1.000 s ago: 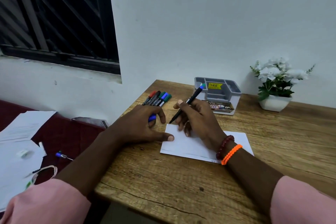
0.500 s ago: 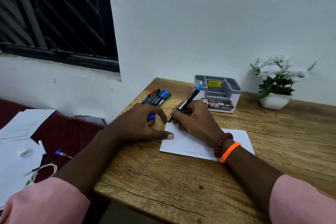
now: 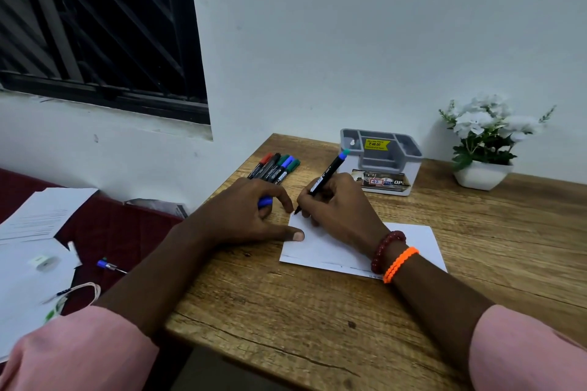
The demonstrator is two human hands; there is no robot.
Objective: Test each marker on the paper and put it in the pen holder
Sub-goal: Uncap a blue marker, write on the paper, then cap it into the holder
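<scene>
The desk [image 3: 317, 311] is bearing everything, and the paper [image 3: 320, 251] is lying flat near its middle, thin and limp, likely to slide on the wood unless pinned. The holder [image 3: 381, 159] is standing behind it near the wall, looking empty as far as the view shows, with the spare markers [image 3: 274, 167] lying side by side just left of it. The left hand [image 3: 244, 216] is resting palm down at the sheet's left edge, its thumb pressing on the paper's corner while its curled fingers are closing round a blue cap [image 3: 265, 201]. The right hand [image 3: 340, 209] is gripping the marker [image 3: 324, 176] low on the barrel in a writing grip, wrist lying on the sheet, tip touching the paper's far left corner, blue end tilting back toward the holder. The marker is looking light, stiff and smooth, so holding near the tip is suiting the stroke; for dropping it in the holder, a grip at mid-barrel would probably serve better.
</scene>
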